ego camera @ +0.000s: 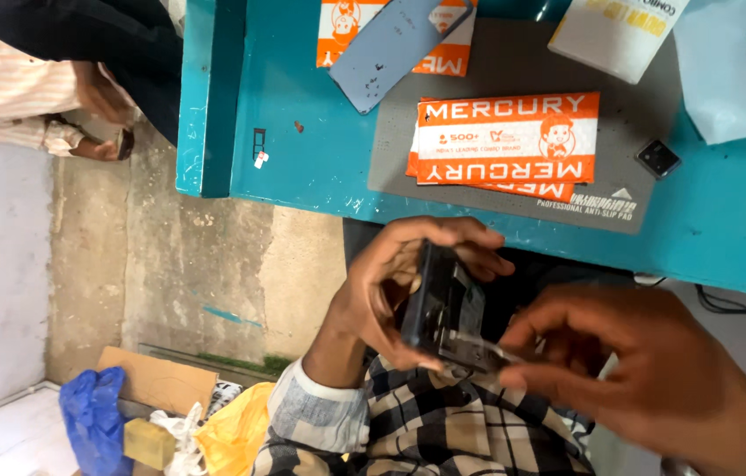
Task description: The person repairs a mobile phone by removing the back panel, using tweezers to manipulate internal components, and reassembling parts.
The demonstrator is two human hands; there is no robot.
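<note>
Holding an opened phone [443,308] edge-on, the left hand [390,291] wraps around its dark body, fingers curled over the top and thumb under it, below the near edge of the teal table [302,167] and above a checked sleeve [443,423]. Just beside it, the right hand [646,370] is pinched narrow on a thin strip [483,348] at the phone's lower end, its fingertips touching that end. On the table lies a grey mat [514,66] bearing flat orange and white packets [505,141], a small dark square part [657,158] and a pale blue panel [395,44] tilted across another packet; what the packets hold cannot be told. At the floor's lower left sit a blue bag [91,419], a yellow bag [236,432] and cardboard [161,379]; their contents are hidden. Another person's hand [100,97] shows at the upper left, well apart.
</note>
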